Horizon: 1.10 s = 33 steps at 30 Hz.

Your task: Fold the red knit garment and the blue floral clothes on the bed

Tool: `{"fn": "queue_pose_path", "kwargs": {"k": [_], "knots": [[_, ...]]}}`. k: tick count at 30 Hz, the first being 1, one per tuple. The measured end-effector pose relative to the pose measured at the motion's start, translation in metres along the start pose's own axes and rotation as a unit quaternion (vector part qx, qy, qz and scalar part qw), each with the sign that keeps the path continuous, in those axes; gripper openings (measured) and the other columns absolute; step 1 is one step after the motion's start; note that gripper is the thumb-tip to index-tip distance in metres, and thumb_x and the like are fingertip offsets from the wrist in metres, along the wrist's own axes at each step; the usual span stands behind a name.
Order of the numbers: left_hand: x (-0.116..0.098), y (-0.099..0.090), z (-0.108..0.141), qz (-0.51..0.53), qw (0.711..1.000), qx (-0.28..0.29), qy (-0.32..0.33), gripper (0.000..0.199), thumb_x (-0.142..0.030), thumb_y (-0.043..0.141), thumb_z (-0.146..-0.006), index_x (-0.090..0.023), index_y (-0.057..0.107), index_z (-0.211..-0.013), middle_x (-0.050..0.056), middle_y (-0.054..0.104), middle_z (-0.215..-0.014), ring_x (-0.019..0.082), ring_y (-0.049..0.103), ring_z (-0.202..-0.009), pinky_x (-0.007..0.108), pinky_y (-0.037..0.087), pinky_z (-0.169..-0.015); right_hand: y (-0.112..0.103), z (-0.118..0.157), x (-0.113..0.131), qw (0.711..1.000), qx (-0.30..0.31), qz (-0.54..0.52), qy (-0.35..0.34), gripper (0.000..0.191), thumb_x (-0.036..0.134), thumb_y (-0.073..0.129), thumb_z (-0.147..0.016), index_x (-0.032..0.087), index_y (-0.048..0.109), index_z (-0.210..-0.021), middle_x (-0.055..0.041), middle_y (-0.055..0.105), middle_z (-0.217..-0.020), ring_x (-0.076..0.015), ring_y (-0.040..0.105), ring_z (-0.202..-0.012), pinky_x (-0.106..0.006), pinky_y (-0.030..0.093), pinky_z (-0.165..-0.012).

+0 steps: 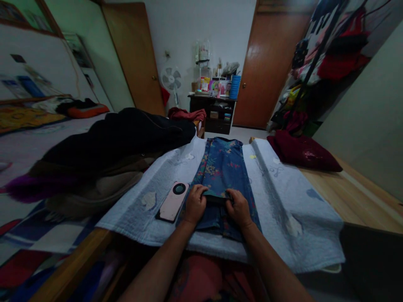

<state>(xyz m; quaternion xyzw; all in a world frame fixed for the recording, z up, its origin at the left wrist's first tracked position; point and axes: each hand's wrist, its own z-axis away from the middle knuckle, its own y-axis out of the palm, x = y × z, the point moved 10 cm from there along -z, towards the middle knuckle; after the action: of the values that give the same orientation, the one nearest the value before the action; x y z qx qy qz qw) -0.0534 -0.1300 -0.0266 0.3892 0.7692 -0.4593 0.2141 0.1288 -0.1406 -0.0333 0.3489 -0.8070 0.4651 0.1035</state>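
Note:
A blue floral garment (223, 167) lies stretched away from me on a pale blue-white cloth (277, 197) spread over a wooden board. My left hand (195, 204) and my right hand (238, 206) sit side by side on the garment's near end, fingers curled over a folded edge and pinching it. A pink phone (173, 201) lies on the cloth just left of my left hand.
A heap of dark and brown clothes (107, 159) lies at the left. A dark red cushion (302, 152) rests on the wooden surface (352, 197) at the right. Behind stand a dark shelf unit (217, 113), a fan (171, 79) and two brown doors.

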Motion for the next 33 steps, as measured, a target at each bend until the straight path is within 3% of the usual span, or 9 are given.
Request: {"fn": "queue_pose_path", "kwargs": {"k": [11,17,22,29,33], "knots": [[-0.002,-0.005,0.012,-0.014,1.000,0.003,-0.015,0.041,-0.001,0.041,-0.075,-0.023,0.063,-0.101,0.005,0.060,-0.107,0.020,0.057,-0.107,0.038,0.045,-0.100,-0.001,0.002,0.011,0.999,0.008,-0.013,-0.038,0.023,0.019,0.048,-0.085,0.019,0.065,-0.101,-0.0073,0.066,-0.089,-0.0210,0.060,-0.086,-0.034,0.048,-0.082],[0.000,-0.006,0.013,-0.003,1.000,-0.004,-0.027,0.037,-0.003,0.037,-0.079,-0.022,0.061,-0.101,0.005,0.059,-0.109,0.019,0.057,-0.107,0.037,0.045,-0.100,-0.012,0.000,0.025,0.997,-0.015,0.003,-0.079,0.019,0.024,0.052,-0.088,0.021,0.069,-0.096,-0.0076,0.056,-0.091,-0.0212,0.053,-0.088,-0.037,0.047,-0.083],[0.002,-0.006,0.013,0.010,0.999,-0.002,-0.032,0.036,-0.004,0.036,-0.080,-0.022,0.060,-0.099,0.005,0.060,-0.108,0.018,0.056,-0.108,0.036,0.045,-0.099,-0.007,-0.002,0.034,0.994,0.013,-0.022,-0.103,0.018,0.021,0.051,-0.088,0.022,0.067,-0.097,-0.0060,0.058,-0.090,-0.0201,0.053,-0.087,-0.039,0.045,-0.089],[0.005,-0.005,0.011,0.006,0.999,-0.002,-0.034,0.036,-0.002,0.036,-0.075,-0.022,0.060,-0.093,0.004,0.060,-0.103,0.018,0.058,-0.105,0.035,0.046,-0.099,0.001,-0.003,0.032,0.995,0.048,-0.035,-0.085,0.015,0.019,0.048,-0.089,0.021,0.063,-0.089,-0.0048,0.060,-0.085,-0.0198,0.054,-0.084,-0.035,0.044,-0.084],[0.005,-0.005,0.011,-0.006,1.000,-0.004,-0.029,0.036,-0.002,0.037,-0.076,-0.022,0.060,-0.096,0.004,0.059,-0.105,0.018,0.057,-0.106,0.035,0.045,-0.099,0.004,-0.003,0.028,0.995,0.058,-0.037,-0.066,0.017,0.020,0.053,-0.084,0.020,0.062,-0.098,-0.0068,0.060,-0.094,-0.0218,0.054,-0.093,-0.037,0.044,-0.089]]}}
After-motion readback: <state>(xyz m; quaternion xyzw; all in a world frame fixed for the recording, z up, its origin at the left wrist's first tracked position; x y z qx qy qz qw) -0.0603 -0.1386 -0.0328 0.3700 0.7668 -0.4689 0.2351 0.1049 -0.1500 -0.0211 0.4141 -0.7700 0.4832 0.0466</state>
